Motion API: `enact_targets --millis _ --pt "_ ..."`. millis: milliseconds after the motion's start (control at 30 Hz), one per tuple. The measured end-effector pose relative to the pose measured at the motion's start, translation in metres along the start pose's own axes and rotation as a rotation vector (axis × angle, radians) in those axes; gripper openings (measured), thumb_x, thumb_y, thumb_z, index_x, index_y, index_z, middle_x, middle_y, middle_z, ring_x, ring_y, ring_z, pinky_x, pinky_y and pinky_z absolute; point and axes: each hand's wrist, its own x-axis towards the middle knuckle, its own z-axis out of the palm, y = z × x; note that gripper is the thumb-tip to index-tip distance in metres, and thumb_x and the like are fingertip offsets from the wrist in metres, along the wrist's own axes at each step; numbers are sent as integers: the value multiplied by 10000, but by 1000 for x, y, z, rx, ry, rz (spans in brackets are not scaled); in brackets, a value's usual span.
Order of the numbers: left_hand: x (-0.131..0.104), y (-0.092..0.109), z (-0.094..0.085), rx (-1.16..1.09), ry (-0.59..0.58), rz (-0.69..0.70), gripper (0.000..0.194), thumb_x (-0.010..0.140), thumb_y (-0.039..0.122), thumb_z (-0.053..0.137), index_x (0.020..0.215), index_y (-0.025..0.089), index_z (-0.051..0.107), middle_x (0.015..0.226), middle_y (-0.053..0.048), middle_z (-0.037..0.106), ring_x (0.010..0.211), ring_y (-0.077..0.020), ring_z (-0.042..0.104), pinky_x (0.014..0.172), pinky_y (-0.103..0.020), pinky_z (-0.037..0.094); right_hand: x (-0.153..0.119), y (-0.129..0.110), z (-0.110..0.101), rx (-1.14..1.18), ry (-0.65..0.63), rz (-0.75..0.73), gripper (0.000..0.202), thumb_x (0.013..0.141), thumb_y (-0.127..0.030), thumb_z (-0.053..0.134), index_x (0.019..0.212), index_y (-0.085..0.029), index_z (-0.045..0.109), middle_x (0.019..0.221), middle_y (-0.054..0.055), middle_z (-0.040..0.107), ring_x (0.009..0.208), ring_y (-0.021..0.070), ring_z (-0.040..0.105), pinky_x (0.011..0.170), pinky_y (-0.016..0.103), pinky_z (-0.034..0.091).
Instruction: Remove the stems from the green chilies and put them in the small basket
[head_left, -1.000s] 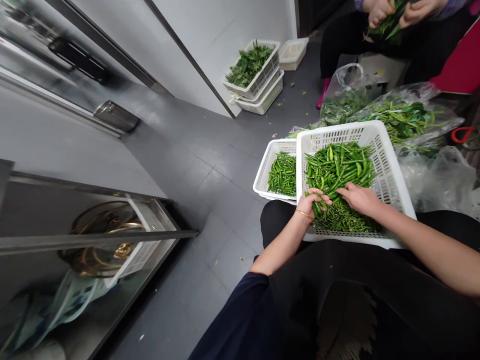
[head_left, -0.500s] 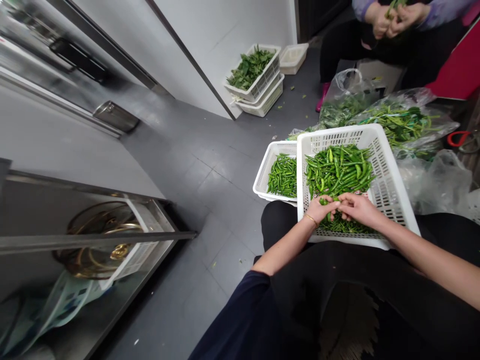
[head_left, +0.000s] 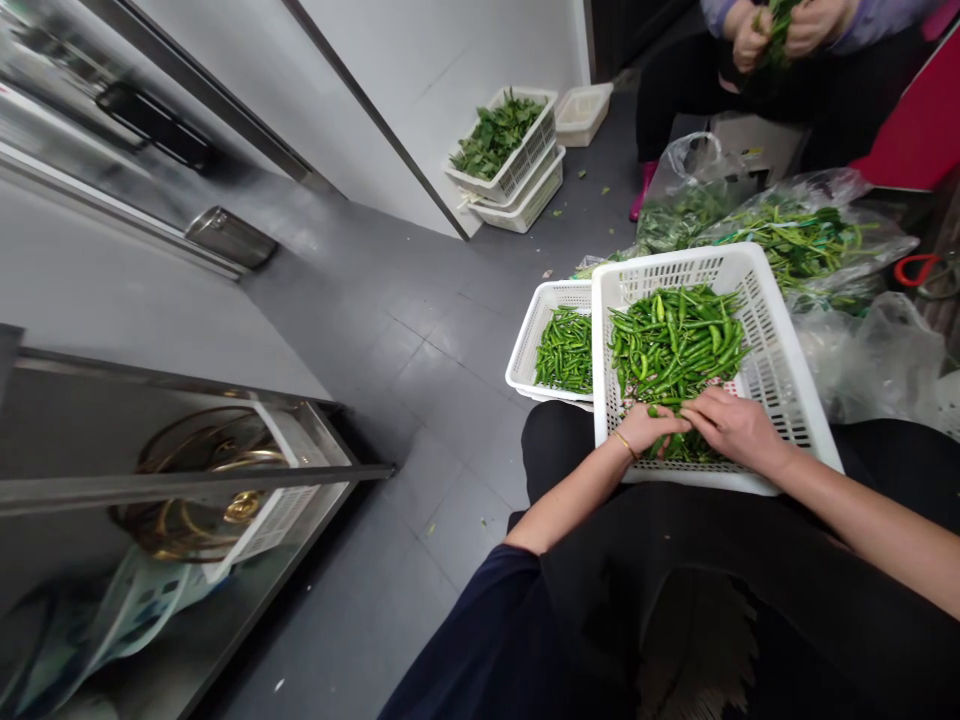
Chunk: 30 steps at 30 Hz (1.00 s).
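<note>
A white slatted basket (head_left: 795, 370) rests on my lap, with a heap of green chili peppers (head_left: 675, 335) in its far part. Over its near end, my left hand (head_left: 651, 430) is closed on a green pepper (head_left: 658, 411). The fingertips of my right hand (head_left: 731, 425) are pinched together and meet those of my left hand at the end of this pepper. Whether the right fingers grip the pepper or its stem is too small to tell. Darker green bits lie below my hands, partly covered by them.
Left of the lap basket is a second white basket (head_left: 517, 365) of peppers (head_left: 566, 350). Plastic bags of leafy greens (head_left: 806, 245) lie beyond. Stacked baskets with leaves (head_left: 499, 140) stand by the wall. Another person's hands (head_left: 780, 35) hold greens. A metal shelf (head_left: 195, 485) is at left.
Both my hands have moved slightly down, and the right hand has turned more knuckles-up. The other person's hands have moved apart around the greens.
</note>
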Motion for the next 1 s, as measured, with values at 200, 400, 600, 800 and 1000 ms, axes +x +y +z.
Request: enact_targets --millis 200,400,600,800,1000 --pt "-8 15 -28 -610 -140 161 356 582 456 617 744 151 526 654 -47 590 545 -156 561 495 -279 431 31 24 12 -288 -362 92 422 841 -285 437 1250 -240 532 1108 110 579 838 222 621 657 315 445" --pt "-13 16 -29 -571 -54 149 371 593 398 713 789 186 481 552 48 458 445 -72 434 442 -214 356 68 5 43 -344 -480 85 309 853 -262 411 1016 -126 635 1030 182 609 807 244 641 643 328 450" --pt "4 2 -20 -232 173 113 381 564 399 763 725 149 525 505 58 488 401 -46 420 408 -198 353 55 22 13 199 -405 265 159 789 -298 466 808 -182 574 727 45 660 636 155 615 585 252 442" --pt "5 1 -4 -64 -37 -39 379 529 375 780 718 123 568 575 12 590 420 -36 434 389 -180 348 19 -1 0 419 -223 154 211 833 -361 421 733 -194 503 606 25 600 562 145 566 554 251 409" --pt "-2 6 -15 -304 57 -109 337 594 348 710 814 113 612 554 -1 590 376 -43 414 363 -189 314 34 8 14 -275 -318 35 294 854 -236 365 1030 -160 588 1009 145 602 741 216 615 600 305 408"
